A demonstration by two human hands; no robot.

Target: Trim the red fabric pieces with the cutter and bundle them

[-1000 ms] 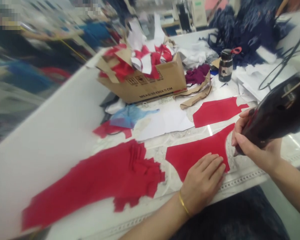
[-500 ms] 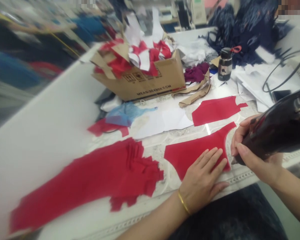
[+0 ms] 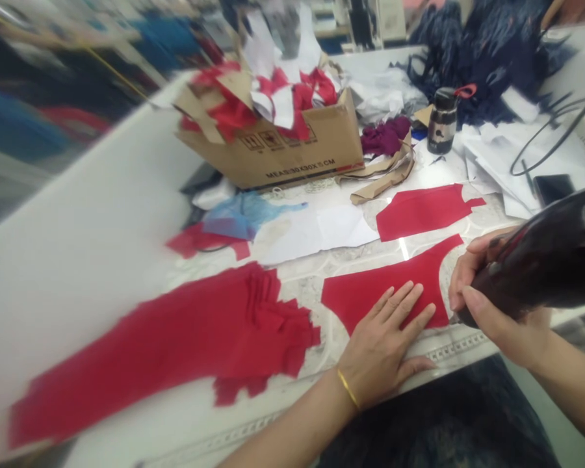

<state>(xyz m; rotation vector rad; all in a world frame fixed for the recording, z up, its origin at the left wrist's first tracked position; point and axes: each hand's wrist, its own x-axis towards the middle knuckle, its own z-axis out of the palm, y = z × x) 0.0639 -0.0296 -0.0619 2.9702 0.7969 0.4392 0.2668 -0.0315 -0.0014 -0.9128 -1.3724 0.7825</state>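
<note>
My left hand lies flat with its fingers spread on a red cut fabric piece. That piece has curved notches at its sides. My right hand is wrapped around the lower left end of a large glossy black object that tapers toward the fingers. Its kind is not clear, and the right frame edge cuts it off. The fingertips sit beside the red piece's right edge. To the left, a fanned stack of red fabric pieces stretches across the table. Another red cut piece lies just behind.
A cardboard box of red and white scraps stands at the back. Near it are blue plastic, white paper, brown cardboard strips and a dark bottle. A phone lies at right. A printed ruler tape follows the front edge.
My left hand has slid slightly left across the red piece. My right hand keeps its place at the black object. The whole view has shifted a little.
</note>
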